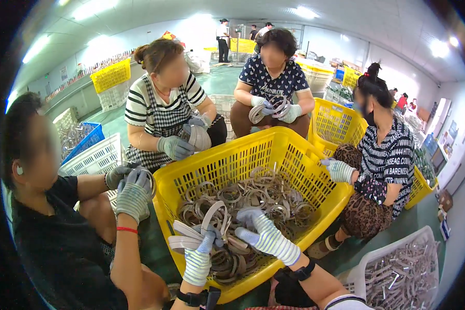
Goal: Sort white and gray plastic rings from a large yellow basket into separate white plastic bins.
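My left hand (198,262), in a striped grey-tipped glove, is closed around several flat, pale curved bands (185,235). They fan out above and beside its fingers. My right hand (272,238), gloved alike, hovers over or touches the heap in the yellow basket (165,201); its thumb and fingers are apart, with nothing visible held between them. Inside that basket lies a tangled heap of grey ring-shaped bands (253,199), some with shiny metal bits. Whether my right fingertips touch the rings I cannot tell.
Around the basket sit several co-workers in gloves; the left one's hands (132,191) and the far ones' hands (276,109) hold similar bands. A white basket (364,263) of metal pieces stands at the lower right. Another yellow basket (341,121) and a blue crate (90,137) stand beyond.
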Motion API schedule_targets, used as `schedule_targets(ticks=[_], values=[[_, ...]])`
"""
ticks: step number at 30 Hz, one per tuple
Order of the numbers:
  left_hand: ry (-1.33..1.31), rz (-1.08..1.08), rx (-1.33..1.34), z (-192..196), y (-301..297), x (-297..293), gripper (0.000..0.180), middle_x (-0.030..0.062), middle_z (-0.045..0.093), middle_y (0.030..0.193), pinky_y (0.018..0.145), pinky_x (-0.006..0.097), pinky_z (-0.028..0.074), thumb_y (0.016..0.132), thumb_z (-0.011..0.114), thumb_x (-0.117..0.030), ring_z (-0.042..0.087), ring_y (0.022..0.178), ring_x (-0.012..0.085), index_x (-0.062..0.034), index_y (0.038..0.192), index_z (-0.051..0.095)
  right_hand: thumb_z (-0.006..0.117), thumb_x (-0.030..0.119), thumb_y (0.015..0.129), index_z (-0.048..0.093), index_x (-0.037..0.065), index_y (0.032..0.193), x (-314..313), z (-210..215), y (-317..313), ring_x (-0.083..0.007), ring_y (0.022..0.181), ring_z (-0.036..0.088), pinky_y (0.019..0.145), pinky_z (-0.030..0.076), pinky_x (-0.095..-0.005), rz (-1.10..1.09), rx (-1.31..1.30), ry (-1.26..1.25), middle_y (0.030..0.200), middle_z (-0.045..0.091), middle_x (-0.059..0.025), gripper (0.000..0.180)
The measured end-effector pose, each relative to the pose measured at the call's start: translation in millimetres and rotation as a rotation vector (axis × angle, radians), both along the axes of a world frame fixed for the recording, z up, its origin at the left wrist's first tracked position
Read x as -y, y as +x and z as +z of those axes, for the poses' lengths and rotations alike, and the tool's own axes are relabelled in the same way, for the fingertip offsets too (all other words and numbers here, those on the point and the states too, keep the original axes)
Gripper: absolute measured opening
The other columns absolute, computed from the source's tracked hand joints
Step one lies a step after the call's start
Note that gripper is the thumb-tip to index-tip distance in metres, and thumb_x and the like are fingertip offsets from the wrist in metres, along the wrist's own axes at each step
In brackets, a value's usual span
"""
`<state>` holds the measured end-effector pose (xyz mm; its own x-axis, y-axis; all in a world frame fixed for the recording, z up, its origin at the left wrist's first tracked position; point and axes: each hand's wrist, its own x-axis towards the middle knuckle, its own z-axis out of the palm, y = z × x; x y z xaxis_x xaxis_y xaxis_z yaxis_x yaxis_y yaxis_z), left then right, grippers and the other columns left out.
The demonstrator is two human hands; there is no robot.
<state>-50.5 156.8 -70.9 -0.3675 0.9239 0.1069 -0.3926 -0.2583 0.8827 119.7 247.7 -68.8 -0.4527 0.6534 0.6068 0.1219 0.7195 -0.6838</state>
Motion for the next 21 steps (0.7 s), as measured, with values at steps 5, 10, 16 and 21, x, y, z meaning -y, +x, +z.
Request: schedule_targets(ticks=[5,10,16,21], values=[[-0.009,-0.047,0.023,-3,6,1,0.014,0.0027,0.060,0.073,0.057,0.024,0.043,0.089,0.062,-0.017,0.055,0.063,0.0109,-0.0042,0.087,0.058,0.058,0.037,0.086,0.046,-0.004,0.124,1,-14,-3,-0.0329,0.115,0.053,0.097,0.041,-0.0378,0.308,0.578,-0.504,0.121,0.055,-0.0230,0.057],[-0.056,0.046,-0.018,-6,6,1,0.020,0.0036,0.060,0.078,0.054,0.022,0.042,0.088,0.064,-0.022,0.055,0.064,0.0104,-0.0050,0.095,0.058,0.058,0.024,0.087,0.048,-0.003,0.120,0,-14,-1,-0.0328,0.106,0.058,0.091,0.045,-0.0370,0.298,0.501,-0.588,0.112,0.061,-0.0215,0.044],[0.040,0.087,0.263,-5,-20,-5,0.025,0.0030,0.060,0.082,0.056,0.024,0.046,0.088,0.064,-0.027,0.056,0.064,0.0112,-0.0082,0.101,0.056,0.062,0.015,0.083,0.055,0.002,0.107,-32,-19,13,-0.0266,0.085,0.061,0.076,0.048,-0.0377,-0.037,0.322,-0.442,0.095,0.063,-0.0148,0.029],[0.022,-0.175,0.537,-12,-19,-7,0.022,0.0005,0.059,0.074,0.053,0.028,0.044,0.089,0.063,-0.030,0.051,0.055,0.0111,-0.0098,0.096,0.058,0.054,0.023,0.093,0.062,0.004,0.108,-32,-19,22,-0.0158,0.081,0.062,0.066,0.047,-0.0290,-0.203,0.207,0.352,0.085,0.065,-0.0056,0.026]])
